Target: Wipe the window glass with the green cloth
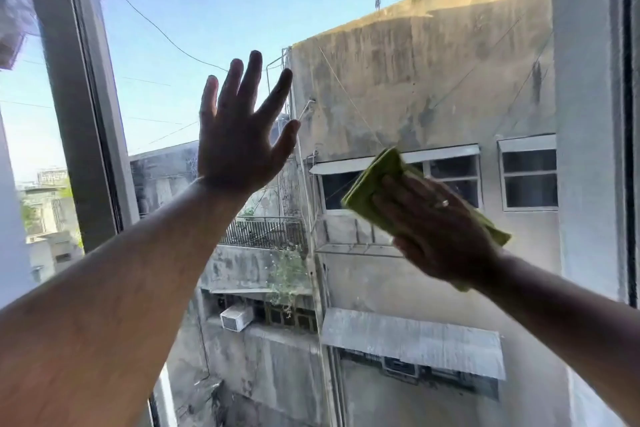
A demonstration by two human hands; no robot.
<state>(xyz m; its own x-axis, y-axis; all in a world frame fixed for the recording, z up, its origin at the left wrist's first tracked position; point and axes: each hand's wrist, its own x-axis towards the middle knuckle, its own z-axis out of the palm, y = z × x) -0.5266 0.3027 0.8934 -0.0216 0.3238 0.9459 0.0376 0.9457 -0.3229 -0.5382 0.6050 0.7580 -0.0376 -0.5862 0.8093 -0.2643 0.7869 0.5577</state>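
The window glass [398, 62] fills the middle of the view, with grey buildings and blue sky behind it. My right hand [440, 229] lies flat on the folded green cloth [372, 184] and presses it against the pane at the right of centre; green edges stick out above the fingers and below the wrist. My left hand [239, 135] is raised with its fingers spread, palm towards the glass at the upper middle. Whether that palm touches the pane I cannot tell. It holds nothing.
A grey window frame post [83, 107] slants down the left side, with an open gap and distant buildings beyond it. Another frame upright [588, 114] with a dark seal runs down the right edge.
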